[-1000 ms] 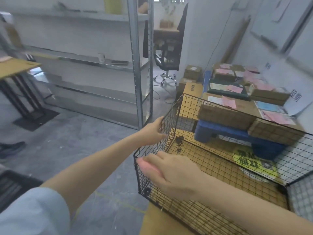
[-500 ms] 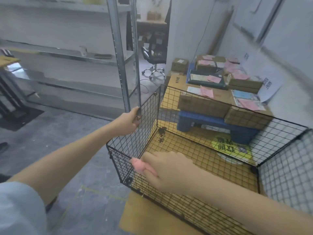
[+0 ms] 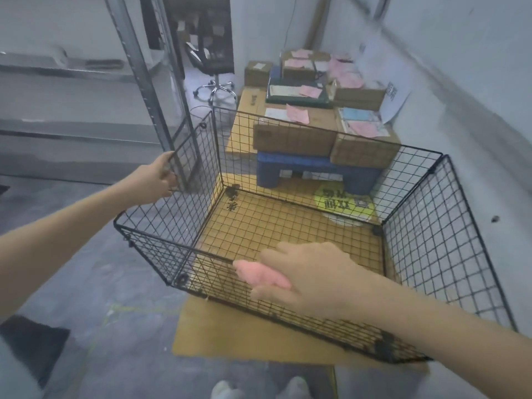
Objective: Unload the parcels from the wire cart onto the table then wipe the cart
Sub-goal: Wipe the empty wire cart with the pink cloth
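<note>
A black wire cart [image 3: 414,223] stands on flat cardboard on the floor, with nothing inside it. My left hand [image 3: 157,180] grips the top edge of its left side panel. My right hand [image 3: 305,277] is closed on a pink cloth [image 3: 259,273] pressed against the cart's near wall. Behind the cart, cardboard parcels [image 3: 293,133] with pink and blue slips lie stacked on a blue stool or low table [image 3: 313,168].
A metal shelving rack [image 3: 149,90] stands just left of the cart, its upright beside my left hand. An office chair [image 3: 214,67] sits beyond it. White walls close in on the right. Grey concrete floor lies to the left; my shoes [image 3: 259,388] show below.
The view has swung right and down, so the cart now fills the middle. My right hand has slid the pink cloth rightward along the near wall. My left hand stays on the side panel.
</note>
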The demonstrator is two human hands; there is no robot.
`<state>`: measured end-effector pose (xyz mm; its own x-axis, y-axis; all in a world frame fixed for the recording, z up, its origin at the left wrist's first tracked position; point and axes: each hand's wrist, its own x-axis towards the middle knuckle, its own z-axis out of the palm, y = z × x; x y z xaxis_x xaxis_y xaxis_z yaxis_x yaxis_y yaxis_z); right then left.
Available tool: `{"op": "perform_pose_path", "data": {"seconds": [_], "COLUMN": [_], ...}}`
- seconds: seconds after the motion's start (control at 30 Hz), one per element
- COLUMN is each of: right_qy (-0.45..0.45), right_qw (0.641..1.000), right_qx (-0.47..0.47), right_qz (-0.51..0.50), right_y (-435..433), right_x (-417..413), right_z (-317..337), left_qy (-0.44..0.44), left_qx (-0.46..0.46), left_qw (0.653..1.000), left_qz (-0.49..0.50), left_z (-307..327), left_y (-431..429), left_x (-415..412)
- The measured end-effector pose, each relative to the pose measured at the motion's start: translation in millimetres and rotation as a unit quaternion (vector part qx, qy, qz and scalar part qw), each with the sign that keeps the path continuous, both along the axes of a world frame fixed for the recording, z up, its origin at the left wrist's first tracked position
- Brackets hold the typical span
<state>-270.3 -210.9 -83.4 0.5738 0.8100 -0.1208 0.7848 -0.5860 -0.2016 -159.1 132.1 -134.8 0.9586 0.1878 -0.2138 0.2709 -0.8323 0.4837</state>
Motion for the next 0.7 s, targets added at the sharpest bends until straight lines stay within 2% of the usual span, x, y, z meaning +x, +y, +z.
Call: {"op": "perform_pose_path", "data": {"seconds": [0.13, 0.3, 0.53, 0.7], "right_qy": [0.015, 0.039, 0.096, 0.110], "right_qw": [0.998, 0.996, 0.992, 0.986], "right_qx": [0.030, -0.012, -0.009, -0.017], "right_qz": [-0.050, -0.077, -0.084, -0.121], "right_y": [-32.1, -59.9, -72.6, -98.6], "right_x": [-8.1, -13.6, -17.7, -23.1], "right_z": [-5.7, -5.3, -3.4, -1.4], "left_qy": [-0.008, -0.030, -0.034, -0.055], "left_qx": [-0.010, -0.015, -0.059, -0.153], "left_qw": [1.000, 0.999, 0.998, 0.987], "left_qz": [0.009, 0.005, -0.004, 0.012], "left_z": [-5.6, -6.0, -15.4, -32.3], "left_y": [3.6, 0.5, 12.9, 34.9], "left_x": [5.1, 4.1, 11.1, 22.2]}}
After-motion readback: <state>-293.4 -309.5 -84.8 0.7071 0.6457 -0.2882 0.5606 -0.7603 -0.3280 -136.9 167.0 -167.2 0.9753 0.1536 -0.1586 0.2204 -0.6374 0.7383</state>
